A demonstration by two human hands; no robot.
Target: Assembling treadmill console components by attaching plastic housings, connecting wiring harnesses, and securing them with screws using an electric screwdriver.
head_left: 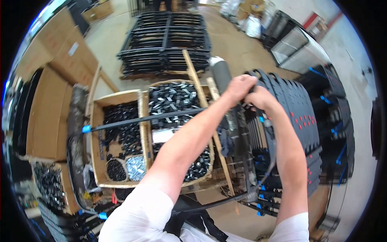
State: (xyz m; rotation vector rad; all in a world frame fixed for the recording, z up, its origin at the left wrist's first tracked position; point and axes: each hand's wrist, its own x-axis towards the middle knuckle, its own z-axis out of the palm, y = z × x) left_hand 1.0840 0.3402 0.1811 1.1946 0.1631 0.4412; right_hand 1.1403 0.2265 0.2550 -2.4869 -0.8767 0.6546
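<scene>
A black frame (pixel 161 116) of thin bars, with blue pieces at its corners, lies across the boxes in front of me. One long bar passes under my left forearm toward my hands. My left hand (pixel 240 87) is closed at the frame's far right corner, its fingers bent downward. Right beside it, my right hand (pixel 260 99) curls at the same corner, thumb side toward the left hand. The hands nearly touch and hide most of what lies between the fingers. Beneath the frame, a cardboard box (pixel 146 117) holds loose black parts (pixel 173 97) and small silvery pieces (pixel 136 167).
Stacked grey-black panels (pixel 296 117) with red marks stand close on the right. A wooden strip (pixel 195 78) slants over the boxes beside a dark roll (pixel 221 72). Ahead sits a pile of black frames (pixel 165 44). Large cardboard boxes (pixel 48 109) stand at left.
</scene>
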